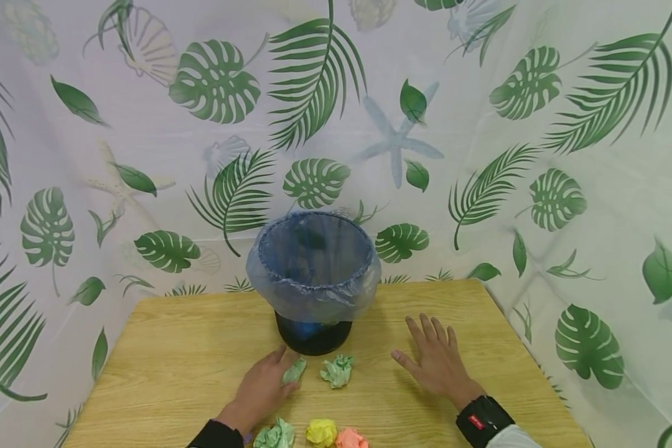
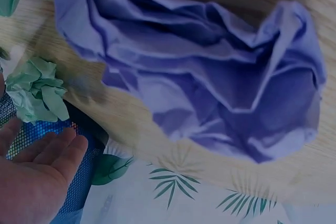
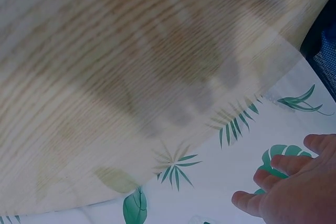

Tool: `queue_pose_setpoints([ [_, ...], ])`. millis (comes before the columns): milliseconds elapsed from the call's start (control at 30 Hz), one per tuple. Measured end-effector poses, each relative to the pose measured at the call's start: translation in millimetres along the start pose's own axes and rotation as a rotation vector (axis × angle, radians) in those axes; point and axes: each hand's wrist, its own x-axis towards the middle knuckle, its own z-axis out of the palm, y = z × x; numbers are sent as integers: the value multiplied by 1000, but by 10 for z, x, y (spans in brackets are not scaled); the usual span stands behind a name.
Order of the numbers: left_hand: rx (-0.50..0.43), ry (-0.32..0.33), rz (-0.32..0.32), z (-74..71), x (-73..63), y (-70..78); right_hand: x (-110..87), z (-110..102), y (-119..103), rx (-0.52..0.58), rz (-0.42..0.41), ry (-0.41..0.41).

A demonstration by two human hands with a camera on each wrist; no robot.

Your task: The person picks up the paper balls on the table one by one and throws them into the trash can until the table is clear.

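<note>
Bin (image 1: 313, 342) lined with bag (image 1: 313, 305); contents cannot be made out. Work judged unfinished: six crumpled balls left outside on bench (image 1: 185, 348). First green ball (image 1: 294, 371) flanked by left hand (image 1: 262, 386), between thumb and fingers; whether clamped cannot be told. Untaken: second green ball (image 1: 337, 371), third green ball (image 1: 276, 434), yellow ball (image 1: 322, 432), orange ball (image 1: 351, 438), purple ball (image 2: 210, 87). Right hand (image 1: 435, 359): fingers apart, nothing held.

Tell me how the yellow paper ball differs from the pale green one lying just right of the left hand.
Color: the yellow paper ball is bright, the green paper ball pale.
Shape: the yellow one looks rounder, the green one more jagged.
Place: the green one lies near the base of the bin, the yellow one farther from it.
Both are crumpled and lie on the wooden table.
</note>
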Motion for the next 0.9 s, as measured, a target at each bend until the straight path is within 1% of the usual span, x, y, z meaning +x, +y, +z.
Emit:
queue_pose_setpoints([
  [67,16,-30,-9,30,0,-1,0,2,0,-3,-1,0],
  [133,12,-64,-21,36,-9,11,-2,4,-1,-3,-1,-1],
  [200,6,-81,-32,37,-20,15,-3,9,3,-3,-2,0],
  [367,-38,-68,-61,-37,-53,-11,-11,37,6,-4,-1,1],
  [433,-50,-47,-78,-92,-80,-33,-17,49,2,-5,0,0],
  [533,-52,13,-103,-204,-123,-56,-26,53,-8,-4,2,-3],
  [633,-42,99,-120,-335,-162,-65,-32,48,-15,-5,4,-5],
  [733,-28,191,-118,-461,-184,-69,-36,43,-16,-10,4,-3],
  [800,-10,267,-92,-534,-191,-77,-39,41,-15,-13,4,-5],
  [900,24,408,-19,-640,-178,-90,-40,36,-21,-17,0,-5],
])
